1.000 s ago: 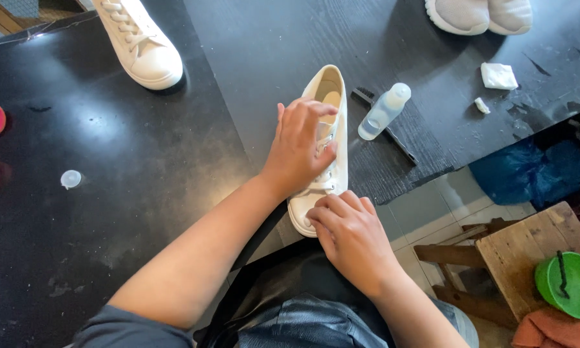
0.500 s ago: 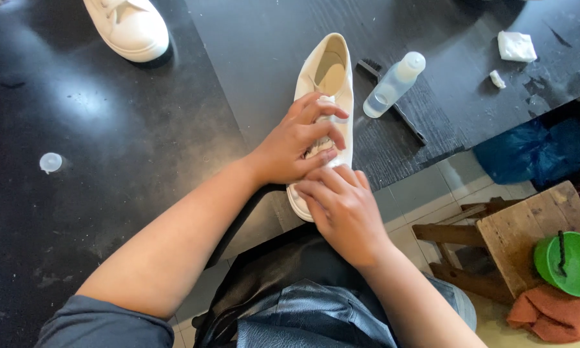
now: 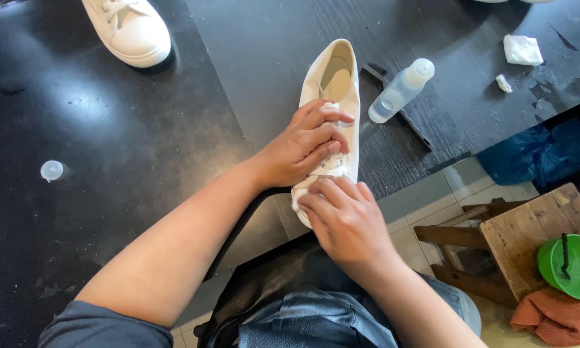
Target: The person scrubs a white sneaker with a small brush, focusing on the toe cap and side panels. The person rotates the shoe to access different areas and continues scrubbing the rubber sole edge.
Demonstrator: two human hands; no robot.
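Shoe: white lace-up sneaker [image 3: 339, 84] lay on the black bench [image 3: 142, 148], toe at the near edge and overhanging it slightly, heel opening pointing away.
Left hand: left hand [image 3: 303, 147] rested across the laced middle of the sneaker, fingers [image 3: 325, 119] curled over the laces and pressing on the upper.
Right hand: right hand [image 3: 344, 219] covered the toe end, fingers bent and closed over the toe cap; what lay under the palm could not be told.
Bottle: small clear plastic bottle [image 3: 400, 90] lay on its side just right of the sneaker, resting across a thin dark strip [image 3: 411, 122].
Second shoe: another white sneaker [image 3: 130, 29] stood at the far left of the bench, well apart.
Cap: small round translucent cap [image 3: 51, 170] lay alone on the left side.
Scraps: two white crumpled bits [image 3: 522, 49] lay at the far right.
Floor side: wooden stool [image 3: 515, 235] carried a green bowl [image 3: 570, 266] and an orange cloth [image 3: 547, 319].
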